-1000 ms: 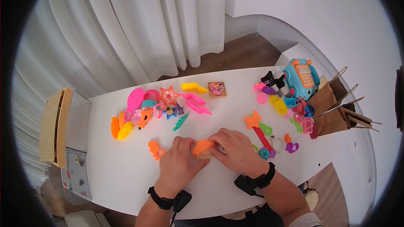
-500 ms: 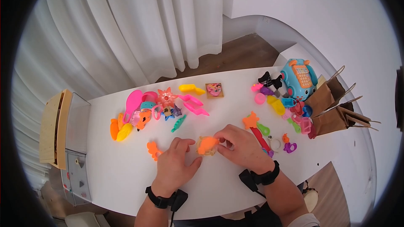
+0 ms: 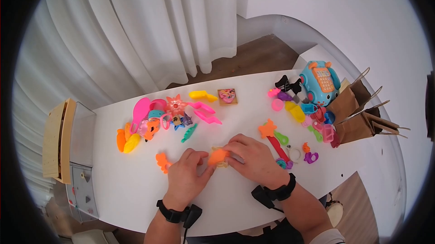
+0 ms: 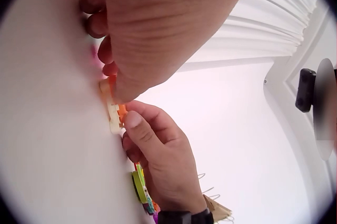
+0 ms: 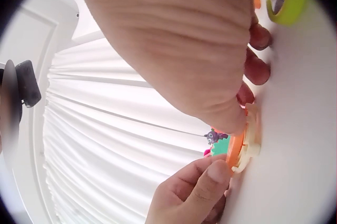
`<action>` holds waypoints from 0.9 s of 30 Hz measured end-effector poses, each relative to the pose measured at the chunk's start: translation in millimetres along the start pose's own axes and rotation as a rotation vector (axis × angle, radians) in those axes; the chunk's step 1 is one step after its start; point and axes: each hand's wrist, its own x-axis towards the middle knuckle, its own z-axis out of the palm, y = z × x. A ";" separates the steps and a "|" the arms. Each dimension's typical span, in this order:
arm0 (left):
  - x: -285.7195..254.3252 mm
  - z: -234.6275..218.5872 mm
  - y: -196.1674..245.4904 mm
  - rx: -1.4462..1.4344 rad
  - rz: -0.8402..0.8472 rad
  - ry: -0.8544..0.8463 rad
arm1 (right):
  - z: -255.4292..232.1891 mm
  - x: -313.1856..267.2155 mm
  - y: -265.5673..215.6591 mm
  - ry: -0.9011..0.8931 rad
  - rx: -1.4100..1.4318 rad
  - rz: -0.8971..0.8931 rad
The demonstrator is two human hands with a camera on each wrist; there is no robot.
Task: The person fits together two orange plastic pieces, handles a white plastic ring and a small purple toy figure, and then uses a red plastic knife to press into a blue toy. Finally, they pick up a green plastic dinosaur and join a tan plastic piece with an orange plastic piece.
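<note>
An orange plastic piece (image 3: 218, 156) lies against a flat cream plastic piece (image 3: 222, 164) low over the white table (image 3: 136, 194). From the left side, my left hand (image 3: 188, 176) pinches the end of this pair between thumb and fingers. My right hand (image 3: 256, 160) holds the opposite end, its thumb and fingertips at the edge. Seen from the right wrist, the orange piece (image 5: 235, 153) stands on top and the cream piece (image 5: 254, 137) underneath, close to the tabletop. Fingers hide much of both pieces. Beside my left hand lies another orange toy (image 3: 163, 162).
Colourful toys, including a pink paddle (image 3: 141, 112) and an orange-yellow group (image 3: 131, 142), sit at the left back. A teal comb (image 3: 189, 133) lies nearer. At right are a red stick (image 3: 278, 149), a toy phone (image 3: 321, 83) and paper bags (image 3: 358, 122). A drawer cabinet (image 3: 84, 185) borders the left.
Half a second ago my left fingers stood apart from the pieces; now they have closed in on the left end. The orange piece has turned and sits over the cream one.
</note>
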 end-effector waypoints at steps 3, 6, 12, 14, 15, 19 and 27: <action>0.1 1.8 -1.5 -0.025 -0.003 0.019 | 0.4 -0.7 -1.0 -0.017 -0.001 0.036; 0.5 1.5 -1.1 -0.022 -0.012 0.020 | 1.9 0.0 -0.9 -0.022 -0.015 0.030; 0.9 3.3 -0.9 -0.034 -0.029 0.032 | 5.3 -0.5 -3.6 -0.015 -0.067 0.101; 0.9 4.5 -1.5 -0.033 -0.031 0.036 | 3.8 0.4 -6.0 -0.036 -0.081 0.135; 0.9 5.4 -1.9 -0.029 -0.031 0.048 | 3.1 0.9 -7.1 -0.056 -0.096 0.169; -0.2 6.9 -0.3 -0.053 -0.078 0.077 | 2.1 1.4 -8.7 -0.078 -0.118 0.200; -0.4 6.8 1.4 -0.030 -0.193 0.063 | 4.2 0.4 -7.7 -0.059 -0.129 0.190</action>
